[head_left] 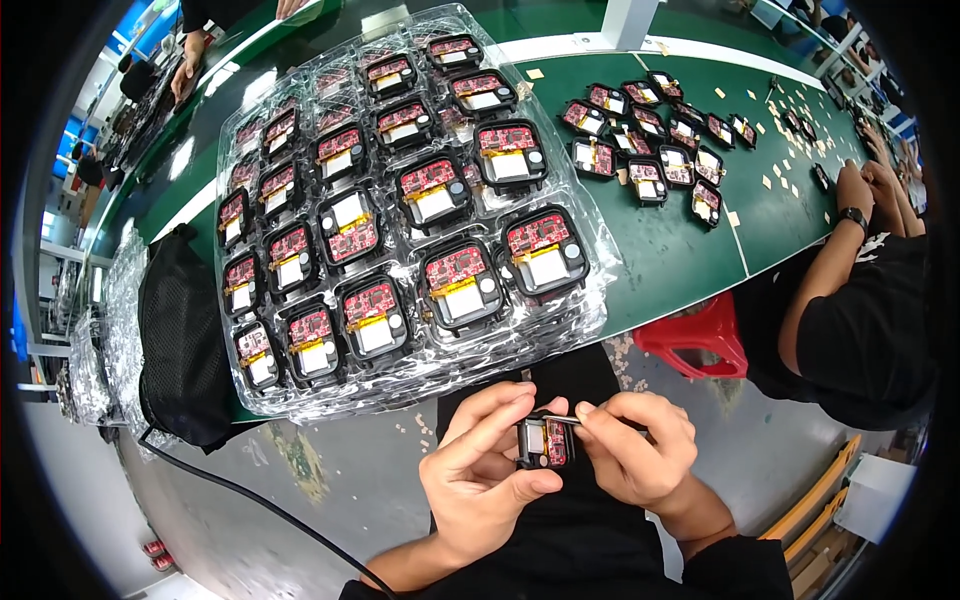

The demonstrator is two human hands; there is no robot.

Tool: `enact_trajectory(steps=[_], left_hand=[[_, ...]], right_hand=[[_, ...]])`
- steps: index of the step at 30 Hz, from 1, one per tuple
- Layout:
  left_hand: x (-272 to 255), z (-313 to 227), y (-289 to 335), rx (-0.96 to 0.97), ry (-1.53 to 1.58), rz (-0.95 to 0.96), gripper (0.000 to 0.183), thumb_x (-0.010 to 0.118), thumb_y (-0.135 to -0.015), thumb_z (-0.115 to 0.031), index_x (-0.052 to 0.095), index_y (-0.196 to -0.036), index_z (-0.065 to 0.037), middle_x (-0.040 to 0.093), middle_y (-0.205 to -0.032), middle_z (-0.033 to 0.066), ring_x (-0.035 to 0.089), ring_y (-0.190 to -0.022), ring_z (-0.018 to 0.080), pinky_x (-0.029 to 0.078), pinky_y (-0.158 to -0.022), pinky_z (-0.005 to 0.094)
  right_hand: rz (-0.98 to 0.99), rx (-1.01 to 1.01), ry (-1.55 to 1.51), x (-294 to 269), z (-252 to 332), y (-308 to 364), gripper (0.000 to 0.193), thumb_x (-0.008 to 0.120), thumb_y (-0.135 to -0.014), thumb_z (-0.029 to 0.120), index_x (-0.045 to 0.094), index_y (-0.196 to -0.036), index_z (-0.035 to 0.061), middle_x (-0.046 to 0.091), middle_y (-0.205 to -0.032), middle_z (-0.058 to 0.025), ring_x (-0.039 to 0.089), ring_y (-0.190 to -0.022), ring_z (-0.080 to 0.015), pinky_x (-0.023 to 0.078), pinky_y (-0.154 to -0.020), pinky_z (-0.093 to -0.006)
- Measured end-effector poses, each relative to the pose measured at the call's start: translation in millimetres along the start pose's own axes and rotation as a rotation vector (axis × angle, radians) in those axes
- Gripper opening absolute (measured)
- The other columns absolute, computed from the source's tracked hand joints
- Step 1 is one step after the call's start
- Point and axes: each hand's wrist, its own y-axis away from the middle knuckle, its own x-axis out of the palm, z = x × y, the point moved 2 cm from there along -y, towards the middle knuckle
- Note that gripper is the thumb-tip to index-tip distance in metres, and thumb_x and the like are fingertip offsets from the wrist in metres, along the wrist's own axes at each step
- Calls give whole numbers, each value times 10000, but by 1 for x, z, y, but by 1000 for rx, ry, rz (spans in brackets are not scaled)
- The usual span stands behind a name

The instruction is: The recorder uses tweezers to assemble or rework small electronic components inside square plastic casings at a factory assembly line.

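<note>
Over my lap, my left hand (475,485) grips a small black smartwatch case (537,462) between thumb and fingers. Its open side shows a red circuit board, yellow tape and a pale battery. My right hand (645,450) pinches a slim dark metal tool (562,419), perhaps tweezers. The tool lies across the top edge of the case; its tip is too small to make out. In front of me, a clear plastic tray (590,235) carries rows of similar open watch cases, such as one at its near right corner (546,268).
The tray tops a stack on a green table (640,285). More watch cases (647,180) lie loose to the right, among small tan scraps. A red stool (700,335) and a co-worker (860,320) are at right. A black mesh bag (185,350) hangs at left, beside a black cable (270,515).
</note>
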Motion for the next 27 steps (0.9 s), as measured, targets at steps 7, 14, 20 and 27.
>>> enact_trajectory(steps=[7, 14, 20, 27], left_hand=[[2, 2, -2, -20, 19, 7, 622, 823, -795, 36, 565, -1358, 94, 489, -1428, 219, 614, -1237, 392, 554, -1039, 426], [-6, -4, -1, -62, -28, 18, 623, 827, -782, 54, 579, -1354, 77, 508, -1401, 219, 598, -1258, 386, 537, -1052, 435], [-30, -47, -4, 163, -39, 15, 613, 917, -707, -101, 620, -1228, 22, 573, -1260, 209, 628, -1207, 382, 539, -1031, 491], [-75, -144, -61, 556, -684, -231, 578, 933, -736, -155, 552, -1142, 1, 504, -1261, 160, 653, -1119, 303, 540, -994, 419]], right_hand=[[33, -6, 85, -1, 1, 5, 292, 838, -727, 4, 744, -1003, -11, 602, -843, -66, 566, -546, -150, 453, -452, -266], [93, 143, -71, 1, 5, -2, 283, 841, -730, 27, 754, -998, 10, 633, -850, -68, 623, -602, -181, 500, -502, -279], [-66, 203, -59, -19, -16, -12, 214, 808, -805, 24, 746, -1008, 2, 628, -865, -96, 580, -625, -169, 462, -533, -273], [-131, 260, -36, -16, -35, -13, 165, 749, -877, 18, 714, -1027, -42, 608, -907, -108, 540, -646, -143, 432, -552, -254]])
